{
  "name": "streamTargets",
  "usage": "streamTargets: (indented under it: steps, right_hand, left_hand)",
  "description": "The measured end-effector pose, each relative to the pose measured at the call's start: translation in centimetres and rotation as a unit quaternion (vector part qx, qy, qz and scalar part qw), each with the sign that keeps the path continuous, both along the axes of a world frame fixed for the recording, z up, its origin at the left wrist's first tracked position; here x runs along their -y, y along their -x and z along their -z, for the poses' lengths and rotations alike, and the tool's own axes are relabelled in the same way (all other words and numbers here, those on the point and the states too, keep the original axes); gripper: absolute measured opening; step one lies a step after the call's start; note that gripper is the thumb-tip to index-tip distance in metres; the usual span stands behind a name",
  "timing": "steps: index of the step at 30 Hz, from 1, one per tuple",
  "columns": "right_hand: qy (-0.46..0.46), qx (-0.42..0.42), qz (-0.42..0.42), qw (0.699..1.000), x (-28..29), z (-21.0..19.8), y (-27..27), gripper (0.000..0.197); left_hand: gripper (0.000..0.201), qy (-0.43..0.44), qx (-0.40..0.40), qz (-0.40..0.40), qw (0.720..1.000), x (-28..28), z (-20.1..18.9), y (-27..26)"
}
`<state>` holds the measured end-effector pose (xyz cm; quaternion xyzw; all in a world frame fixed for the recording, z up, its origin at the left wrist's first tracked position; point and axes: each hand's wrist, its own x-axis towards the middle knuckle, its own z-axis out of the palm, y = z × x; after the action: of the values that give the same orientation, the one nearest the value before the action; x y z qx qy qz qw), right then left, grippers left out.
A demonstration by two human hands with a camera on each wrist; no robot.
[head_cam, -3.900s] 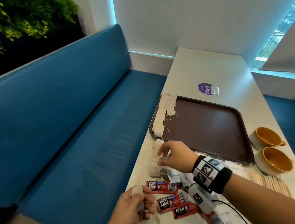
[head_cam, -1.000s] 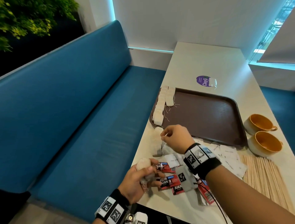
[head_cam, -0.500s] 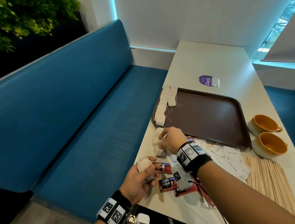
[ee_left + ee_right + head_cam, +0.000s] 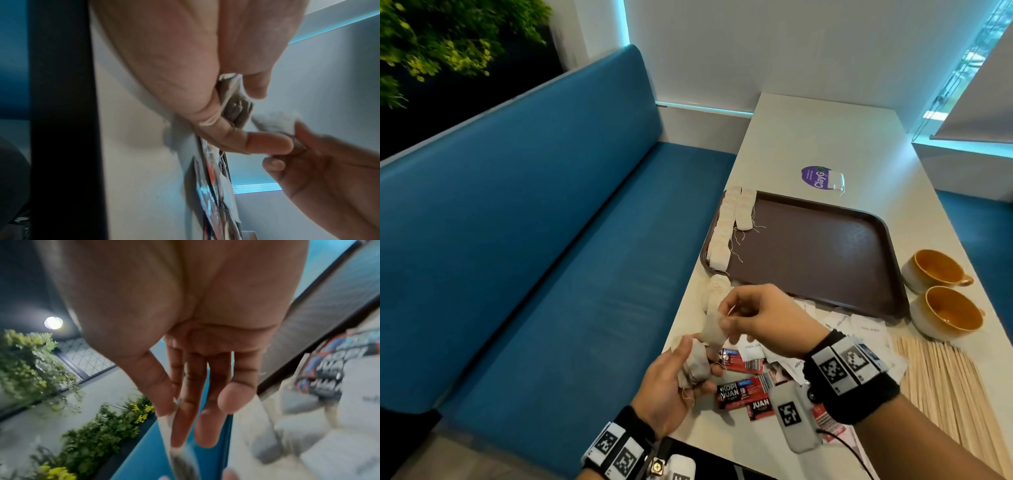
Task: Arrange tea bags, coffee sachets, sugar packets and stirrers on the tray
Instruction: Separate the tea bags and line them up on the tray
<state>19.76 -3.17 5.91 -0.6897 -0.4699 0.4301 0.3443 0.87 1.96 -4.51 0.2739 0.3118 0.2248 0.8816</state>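
A brown tray lies on the white table, with a row of white tea bags along its left edge. My left hand grips a bunch of tea bags at the table's near left edge; the bunch shows between its fingers in the left wrist view. My right hand pinches one tea bag by its top, just above the left hand. More tea bags lie by the tray's near corner. Red coffee sachets and white sugar packets are spread under my right wrist. Wooden stirrers lie at right.
Two brown-and-cream cups stand right of the tray. A purple sticker lies beyond the tray. A blue bench runs along the table's left side, with green plants behind it.
My right hand has lifted a tea bag off the table pile and brought it toward the left hand, which still holds its bunch and has risen slightly.
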Motion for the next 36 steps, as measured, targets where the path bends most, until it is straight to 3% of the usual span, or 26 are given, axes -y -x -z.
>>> streamTargets:
  steps: [3,7,11,13,15,18,21,30,36]
  right_hand:
    - [0.048,0.003,-0.062,0.997,-0.3,0.6,1.6,0.006]
    - [0.049,0.099,-0.062,0.992,-1.6,3.2,2.2,0.006]
    - [0.04,0.126,0.074,0.988,-3.7,4.0,0.3,0.005]
    - [0.04,0.165,0.159,0.973,-4.7,4.4,-0.9,0.012]
    - [0.062,0.177,0.192,0.963,-5.3,4.8,-1.7,0.022]
    - [0.14,0.218,0.164,0.952,-5.9,5.3,-1.8,0.033]
    - [0.174,0.238,0.141,0.945,-5.9,5.6,-1.6,0.033]
    - [0.104,0.158,0.145,0.971,-5.3,5.0,-2.1,0.023]
    - [0.076,0.208,0.138,0.965,-6.9,5.4,-2.0,0.023]
  left_hand:
    - [0.06,0.003,-0.001,0.009,1.0,0.1,0.2,0.2]
    - [0.054,-0.042,0.002,0.04,0.998,0.1,0.9,0.3]
    - [0.06,-0.065,0.029,0.038,0.997,-0.1,1.6,0.4]
    - [0.063,-0.069,0.033,0.03,0.997,-0.1,1.7,0.4]
    - [0.066,-0.068,0.032,0.024,0.997,-0.2,1.9,0.5]
    - [0.065,-0.063,0.033,0.03,0.997,-0.2,1.7,0.6]
    - [0.062,-0.058,0.036,0.035,0.997,-0.2,1.6,0.6]
    - [0.057,-0.042,0.04,0.034,0.998,-0.2,1.4,0.5]
    - [0.058,-0.045,0.033,0.031,0.998,-0.1,1.1,0.4]
